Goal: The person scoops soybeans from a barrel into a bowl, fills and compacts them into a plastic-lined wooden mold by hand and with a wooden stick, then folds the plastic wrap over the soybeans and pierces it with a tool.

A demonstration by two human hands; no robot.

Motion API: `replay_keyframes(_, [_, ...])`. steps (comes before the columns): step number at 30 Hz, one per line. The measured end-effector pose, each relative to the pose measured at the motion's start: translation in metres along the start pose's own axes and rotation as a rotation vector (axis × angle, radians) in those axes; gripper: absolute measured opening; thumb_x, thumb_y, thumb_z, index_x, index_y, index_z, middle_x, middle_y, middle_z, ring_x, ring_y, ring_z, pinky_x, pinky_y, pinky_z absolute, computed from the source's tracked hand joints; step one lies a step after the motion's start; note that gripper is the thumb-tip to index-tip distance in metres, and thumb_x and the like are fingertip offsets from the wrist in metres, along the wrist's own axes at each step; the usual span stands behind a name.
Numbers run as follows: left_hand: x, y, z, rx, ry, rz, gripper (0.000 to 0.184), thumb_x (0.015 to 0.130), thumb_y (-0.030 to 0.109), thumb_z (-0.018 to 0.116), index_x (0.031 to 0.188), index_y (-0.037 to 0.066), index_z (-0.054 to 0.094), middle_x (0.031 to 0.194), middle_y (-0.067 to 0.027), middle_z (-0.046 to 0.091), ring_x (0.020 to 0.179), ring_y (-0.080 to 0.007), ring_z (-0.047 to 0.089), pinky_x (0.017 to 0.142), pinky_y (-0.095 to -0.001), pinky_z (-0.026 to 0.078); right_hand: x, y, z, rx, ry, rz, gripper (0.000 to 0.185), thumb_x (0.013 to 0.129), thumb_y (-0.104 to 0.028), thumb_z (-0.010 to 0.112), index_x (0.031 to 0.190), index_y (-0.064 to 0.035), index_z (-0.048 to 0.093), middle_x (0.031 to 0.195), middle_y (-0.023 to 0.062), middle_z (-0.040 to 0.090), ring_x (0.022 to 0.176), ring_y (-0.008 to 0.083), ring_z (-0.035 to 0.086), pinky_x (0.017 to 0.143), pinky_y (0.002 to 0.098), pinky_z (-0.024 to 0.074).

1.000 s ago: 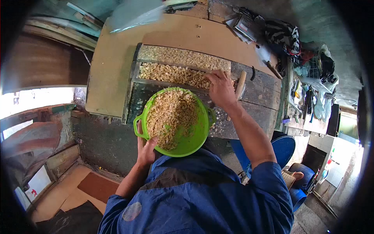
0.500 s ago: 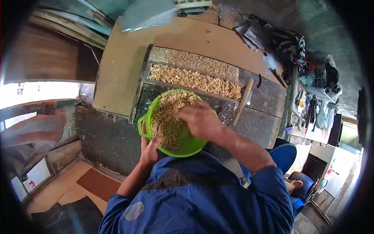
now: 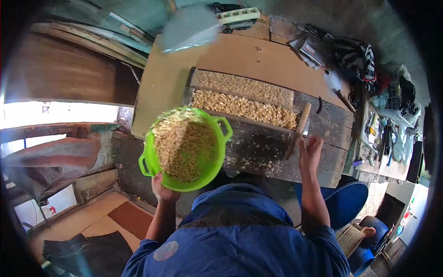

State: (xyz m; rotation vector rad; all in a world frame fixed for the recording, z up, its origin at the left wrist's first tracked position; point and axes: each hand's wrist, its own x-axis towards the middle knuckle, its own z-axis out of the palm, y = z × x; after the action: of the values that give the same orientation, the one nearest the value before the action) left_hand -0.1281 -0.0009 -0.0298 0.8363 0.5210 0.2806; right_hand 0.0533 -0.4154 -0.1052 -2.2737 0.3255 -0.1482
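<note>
My left hand (image 3: 164, 189) grips the lower left rim of a green two-handled bowl (image 3: 213, 173). Beige flakes or chips (image 3: 182, 143) fill much of the bowl, with bare green showing at its right. My right hand (image 3: 312, 150) is beside the lower part of a wooden stick (image 3: 300, 129), its fingers partly spread and holding nothing I can see. Behind the bowl, a long wooden mould (image 3: 189, 87) holds a row of chips (image 3: 244, 108). A flatter strip under clear film (image 3: 242, 86) lies along the row's far side.
The dark worktable (image 3: 272, 144) has scattered chips near its front edge. A power strip (image 3: 240, 15) and a plastic bag (image 3: 191, 30) are at the back. Tools (image 3: 386, 138) lie at the right, above a blue barrel (image 3: 344, 201).
The bowl has moved left in my left hand and its right handle now shows. My right hand has come out of the bowl and moved right, beside the stick.
</note>
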Motion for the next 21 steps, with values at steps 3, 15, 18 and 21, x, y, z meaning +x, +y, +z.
replay_keyframes(3, [0.019, 0.024, -0.014, 0.048, 0.037, 0.156, 0.059, 0.092, 0.032, 0.050, 0.143, 0.003, 0.043, 0.140, -0.0150, 0.054, 0.126, -0.0328, 0.054, 0.106, -0.0511, 0.043, -0.014, -0.023, -0.002, 0.367, -0.148, 0.341, 0.029, 0.093, -0.022, 0.070, 0.110, -0.0037, 0.055, 0.095, 0.0060, 0.059, 0.083, 0.0175, 0.057, 0.067, 0.0324, 0.0455])
replay_keyframes(15, [0.135, 0.062, -0.071, -0.004, 0.234, 0.374, 0.058, 0.093, 0.036, 0.053, 0.145, 0.013, 0.043, 0.142, -0.0067, 0.052, 0.131, -0.0257, 0.050, 0.107, -0.0464, 0.042, -0.060, -0.091, 0.027, 0.519, -0.386, 0.357, 0.014, 0.096, -0.017, 0.064, 0.097, -0.0045, 0.059, 0.072, -0.0019, 0.056, 0.061, 0.0077, 0.050, 0.053, 0.0265, 0.0382])
replay_keyframes(18, [0.158, 0.054, -0.083, -0.049, 0.201, 0.364, 0.059, 0.091, 0.035, 0.056, 0.144, 0.013, 0.044, 0.143, -0.0064, 0.051, 0.132, -0.0263, 0.049, 0.108, -0.0473, 0.041, -0.076, -0.131, 0.060, 0.494, -0.730, 0.357, 0.016, 0.095, -0.017, 0.064, 0.094, -0.0013, 0.060, 0.071, 0.0013, 0.059, 0.061, 0.0094, 0.052, 0.054, 0.0274, 0.0405])
replay_keyframes(21, [0.176, 0.045, -0.096, -0.070, 0.239, 0.349, 0.059, 0.090, 0.034, 0.057, 0.144, 0.013, 0.044, 0.143, -0.0064, 0.052, 0.131, -0.0259, 0.050, 0.109, -0.0461, 0.041, -0.084, -0.161, 0.111, 0.504, -0.804, 0.392, 0.018, 0.095, -0.018, 0.065, 0.093, 0.0002, 0.062, 0.071, 0.0037, 0.062, 0.061, 0.0099, 0.054, 0.054, 0.0279, 0.0414])
